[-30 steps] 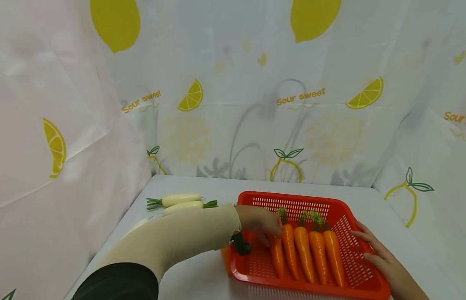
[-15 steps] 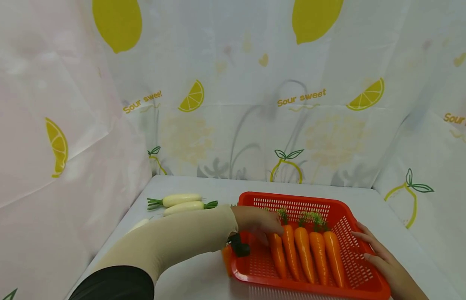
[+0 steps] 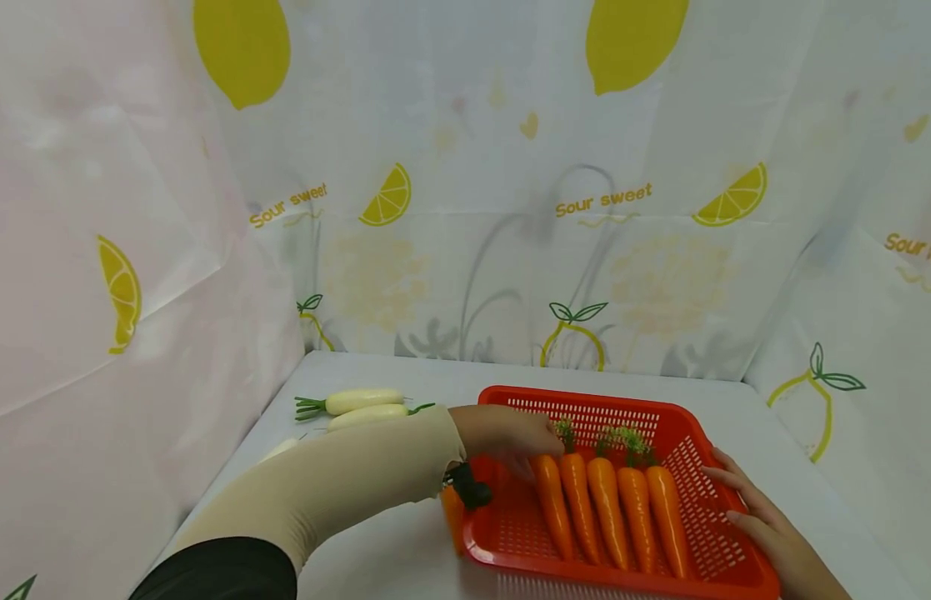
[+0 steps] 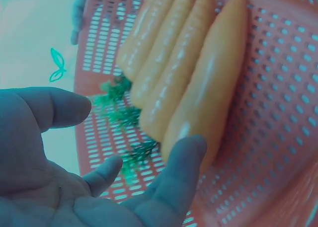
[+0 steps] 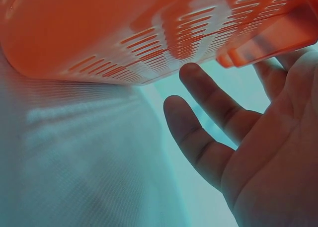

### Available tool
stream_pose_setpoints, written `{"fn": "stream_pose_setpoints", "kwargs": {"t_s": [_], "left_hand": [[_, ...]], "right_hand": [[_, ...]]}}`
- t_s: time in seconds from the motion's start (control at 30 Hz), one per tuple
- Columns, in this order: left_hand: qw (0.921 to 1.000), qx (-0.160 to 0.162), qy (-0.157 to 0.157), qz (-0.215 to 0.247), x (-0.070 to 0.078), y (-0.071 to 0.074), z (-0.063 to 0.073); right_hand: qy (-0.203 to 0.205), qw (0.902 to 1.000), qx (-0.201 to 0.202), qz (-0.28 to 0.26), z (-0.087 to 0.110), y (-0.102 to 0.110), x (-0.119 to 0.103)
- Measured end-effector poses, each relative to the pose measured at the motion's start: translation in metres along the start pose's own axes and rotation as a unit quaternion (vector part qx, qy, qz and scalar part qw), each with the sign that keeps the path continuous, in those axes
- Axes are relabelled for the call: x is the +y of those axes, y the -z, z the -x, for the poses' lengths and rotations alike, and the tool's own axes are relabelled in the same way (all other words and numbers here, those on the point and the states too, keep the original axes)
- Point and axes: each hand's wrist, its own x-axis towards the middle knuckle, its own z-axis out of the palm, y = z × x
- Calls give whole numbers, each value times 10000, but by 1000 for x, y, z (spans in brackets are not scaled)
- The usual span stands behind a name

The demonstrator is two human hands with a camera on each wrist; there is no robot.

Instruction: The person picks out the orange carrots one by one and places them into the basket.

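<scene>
Several orange carrots (image 3: 604, 504) with frilly green tops lie side by side in a red perforated plastic basket (image 3: 510, 540). My left hand (image 3: 521, 433) reaches over the basket's left rim, beside the top of the leftmost carrot (image 3: 553, 504). In the left wrist view its fingers are spread and loosely bent, with one fingertip (image 4: 191, 147) overlapping the thick end of the nearest carrot (image 4: 211, 83). My right hand (image 3: 758, 508) rests at the basket's right rim, thumb and fingertips over the edge. Two straight fingers (image 5: 198, 147) show below the basket's slotted side in the right wrist view.
White radishes (image 3: 363, 400) with green stems lie on the white table (image 3: 375, 550) at the left, partly behind my left sleeve. Another orange piece (image 3: 452, 518) lies outside the basket's left side, partly hidden. Lemon-printed sheets (image 3: 450, 275) wall in the table.
My left hand has let go of the leftmost carrot and drawn slightly left. That carrot's top has shifted a little to the left. My right hand stays at the rim.
</scene>
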Motion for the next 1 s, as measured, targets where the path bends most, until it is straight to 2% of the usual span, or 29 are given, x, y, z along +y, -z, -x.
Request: {"fn": "stream_pose_setpoints", "kwargs": {"t_s": [0.1, 0.2, 0.27, 0.37, 0.57, 0.77, 1.0], "left_hand": [[9997, 206, -101, -2, 4, 5, 6], [9980, 579, -243, 72, 6, 8, 14], [9956, 850, -341, 202, 8, 9, 18], [9922, 1082, -576, 243, 9, 11, 22], [9866, 1267, -902, 497, 8, 11, 35], [9828, 1335, -1176, 500, 3, 12, 53], [9742, 1645, -1448, 533, -14, 12, 73]], "right_hand": [[108, 9999, -17, 81, -1, 0, 0], [148, 9998, -58, 96, -2, 0, 0], [136, 9998, -33, 149, -2, 0, 0], [20, 9998, 31, 191, -2, 2, 1], [-330, 9993, 174, 73, -3, 3, 1], [-265, 9989, 283, 269, -2, 1, 1], [-212, 9993, 240, 174, -1, 1, 0]]}}
